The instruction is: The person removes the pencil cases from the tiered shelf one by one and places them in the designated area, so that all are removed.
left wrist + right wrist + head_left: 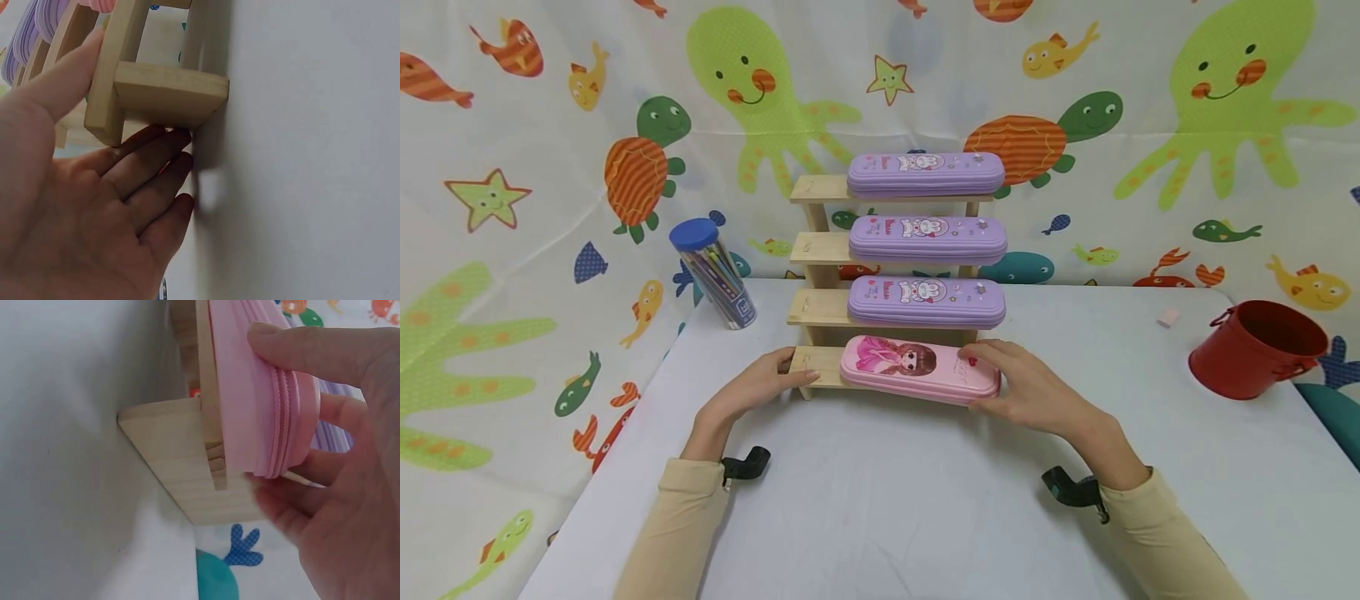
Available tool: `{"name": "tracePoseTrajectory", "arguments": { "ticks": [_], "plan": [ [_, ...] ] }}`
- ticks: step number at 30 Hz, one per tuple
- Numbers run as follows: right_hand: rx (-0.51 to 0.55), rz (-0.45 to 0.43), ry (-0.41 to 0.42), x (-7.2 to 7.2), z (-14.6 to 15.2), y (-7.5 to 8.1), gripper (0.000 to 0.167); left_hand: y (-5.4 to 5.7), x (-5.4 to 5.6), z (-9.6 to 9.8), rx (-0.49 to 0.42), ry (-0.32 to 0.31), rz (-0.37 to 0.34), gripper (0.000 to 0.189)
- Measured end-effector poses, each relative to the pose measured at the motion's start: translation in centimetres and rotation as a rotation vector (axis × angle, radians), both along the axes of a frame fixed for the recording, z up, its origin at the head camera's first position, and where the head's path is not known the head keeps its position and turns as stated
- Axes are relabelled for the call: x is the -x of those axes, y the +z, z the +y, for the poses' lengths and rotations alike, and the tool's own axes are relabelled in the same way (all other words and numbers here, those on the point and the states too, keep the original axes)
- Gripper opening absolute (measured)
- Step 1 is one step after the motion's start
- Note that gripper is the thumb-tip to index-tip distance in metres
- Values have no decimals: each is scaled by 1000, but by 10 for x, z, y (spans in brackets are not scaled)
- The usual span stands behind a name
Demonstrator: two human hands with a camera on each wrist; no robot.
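On the lowest step of a wooden tiered rack [815, 307] lies a pink pencil case [895, 367] with a doll picture, set slightly askew. My right hand [1026, 387] grips its right end, thumb on the near zipped side and fingers across the top and far side, as the right wrist view shows of the case [240, 406]. My left hand [758, 385] holds the rack's lower left end, the thumb over the step [103, 94] and the other fingers along the outer side. Purple pencil cases rest above, on the top step [925, 173], second step [927, 239] and third step [927, 301].
A clear tube of pens with a blue lid [713, 273] leans at the table's back left. To the right stands a red metal bucket [1240, 362], with a small pale pink block [1168, 317] near it. A sea-animal curtain [865, 75] hangs behind the white table [880, 500].
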State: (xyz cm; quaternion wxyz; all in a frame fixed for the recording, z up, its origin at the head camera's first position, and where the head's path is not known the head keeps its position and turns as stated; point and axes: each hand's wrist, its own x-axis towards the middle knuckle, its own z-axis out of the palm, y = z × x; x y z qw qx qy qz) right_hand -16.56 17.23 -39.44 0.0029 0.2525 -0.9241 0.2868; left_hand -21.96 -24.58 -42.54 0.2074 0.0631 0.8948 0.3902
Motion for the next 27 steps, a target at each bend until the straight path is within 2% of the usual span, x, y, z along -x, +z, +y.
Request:
{"name": "tracePoseTrajectory", "arguments": {
  "ticks": [4, 8, 18, 27],
  "plan": [
    [25, 34, 21, 0, -1, 1, 68, -2, 0, -2, -15, -4, -2, 91],
    [82, 115, 35, -2, 2, 6, 63, -1, -1, -3, -46, -14, 1, 85],
    [185, 165, 41, -13, 21, 36, 62, 0, 1, -3, -45, -23, 0, 80],
    [252, 320, 39, -27, 37, 64, 69, 2, -1, -3, -58, -20, -7, 77]
  ]
}}
